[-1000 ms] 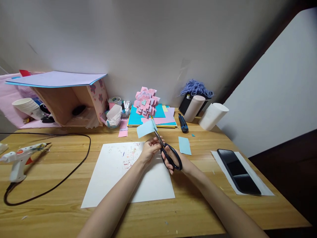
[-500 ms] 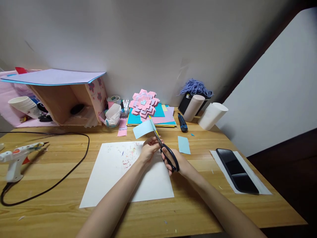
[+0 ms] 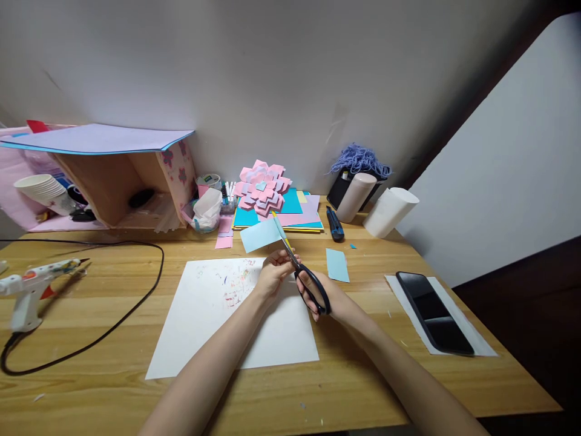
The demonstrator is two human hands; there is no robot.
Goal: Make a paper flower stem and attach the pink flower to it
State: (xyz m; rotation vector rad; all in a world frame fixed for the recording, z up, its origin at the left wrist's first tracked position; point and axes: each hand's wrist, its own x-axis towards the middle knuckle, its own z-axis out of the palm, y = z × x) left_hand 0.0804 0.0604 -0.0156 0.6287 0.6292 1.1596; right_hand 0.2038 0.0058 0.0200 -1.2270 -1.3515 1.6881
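My left hand point(image 3: 273, 272) pinches the lower edge of a light blue paper piece point(image 3: 259, 234), holding it up above the wooden table. My right hand point(image 3: 327, 297) grips black-handled scissors point(image 3: 305, 275), fingers through the loops, with the blades running up along the right edge of the blue paper. Both hands hover over a white sheet point(image 3: 236, 315) marked with colour smudges. A second small blue paper piece point(image 3: 338, 265) lies flat on the table just right of the scissors.
A pink paper flower point(image 3: 262, 189) sits on stacked coloured sheets at the back. A glue gun point(image 3: 31, 286) with black cord lies at left, a phone point(image 3: 431, 312) on paper at right. Utility knife point(image 3: 334, 226), paper rolls point(image 3: 389, 212), cardboard box point(image 3: 120, 184) and cups line the wall.
The blue paper has tipped a little further left and down along the blades. Hands and scissors stay almost in place; the view shifted slightly.
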